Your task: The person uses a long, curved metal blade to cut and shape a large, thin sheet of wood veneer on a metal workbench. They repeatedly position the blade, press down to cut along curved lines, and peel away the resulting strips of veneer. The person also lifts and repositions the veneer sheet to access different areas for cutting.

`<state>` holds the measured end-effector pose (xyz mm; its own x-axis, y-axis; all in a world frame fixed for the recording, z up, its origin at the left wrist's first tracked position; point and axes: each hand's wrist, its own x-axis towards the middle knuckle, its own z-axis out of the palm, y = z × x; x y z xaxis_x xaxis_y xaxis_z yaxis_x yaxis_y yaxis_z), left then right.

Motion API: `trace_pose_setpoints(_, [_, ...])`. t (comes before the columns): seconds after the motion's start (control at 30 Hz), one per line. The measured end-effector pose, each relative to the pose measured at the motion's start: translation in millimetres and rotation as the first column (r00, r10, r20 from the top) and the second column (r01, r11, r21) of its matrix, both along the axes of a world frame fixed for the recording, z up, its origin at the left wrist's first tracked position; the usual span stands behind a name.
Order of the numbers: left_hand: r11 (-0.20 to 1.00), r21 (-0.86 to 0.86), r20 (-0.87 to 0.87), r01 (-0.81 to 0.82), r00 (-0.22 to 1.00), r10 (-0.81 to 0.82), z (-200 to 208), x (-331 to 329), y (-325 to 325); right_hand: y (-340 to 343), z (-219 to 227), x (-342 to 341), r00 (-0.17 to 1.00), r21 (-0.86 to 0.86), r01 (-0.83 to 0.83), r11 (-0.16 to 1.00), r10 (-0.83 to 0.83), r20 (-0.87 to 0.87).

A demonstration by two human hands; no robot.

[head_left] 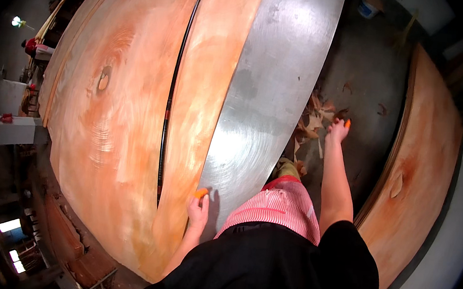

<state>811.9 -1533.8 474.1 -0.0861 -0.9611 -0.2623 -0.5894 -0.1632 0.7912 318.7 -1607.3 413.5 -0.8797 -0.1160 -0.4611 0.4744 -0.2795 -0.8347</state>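
My left hand (197,212) is closed at the left edge of the bare metal sheet (267,86), with a small orange piece (201,193) at its fingertips. Whether that piece is held or worn on a finger is unclear. Beside the hand lies a narrow length of pale wood veneer (205,97), and left of it a wide veneer sheet (117,117) with a knot. A long thin black rod with red bands (170,99) runs between them. Out over the floor on the right, my right hand (337,132) is closed around a small orange thing (348,123), its kind too small to make out.
Torn veneer scraps (313,119) litter the dark floor (368,79) beside the table. Another veneer stack (415,179) stands at the right. A white bucket (368,10) sits at the far end. Past the table's left side a person in a red cap (29,46) appears.
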Motion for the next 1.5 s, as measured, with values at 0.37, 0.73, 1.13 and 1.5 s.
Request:
trace_pose_setpoints(0.37, [0.339,0.914,-0.395,-0.223,-0.307,0.866,-41,14,7,-86,35,62,0.375,0.295,-0.881,0.369,0.926,-0.037])
trace_pose_setpoints(0.73, [0.149,0.659,-0.445,-0.737,-0.222,0.867,-29,-5,13,-350,40,92,0.471,0.117,-0.876,0.467,0.882,0.007])
trace_pose_setpoints(1.13, [0.107,0.663,-0.561,-0.741,-0.397,0.726,-7,-28,39,-348,66,66,0.485,0.197,-0.852,0.485,0.873,-0.048])
trace_pose_setpoints(1.5, [-0.147,0.602,-0.558,-0.785,-0.546,0.625,-28,14,29,-285,63,72,0.401,0.078,-0.916,0.395,0.908,0.117])
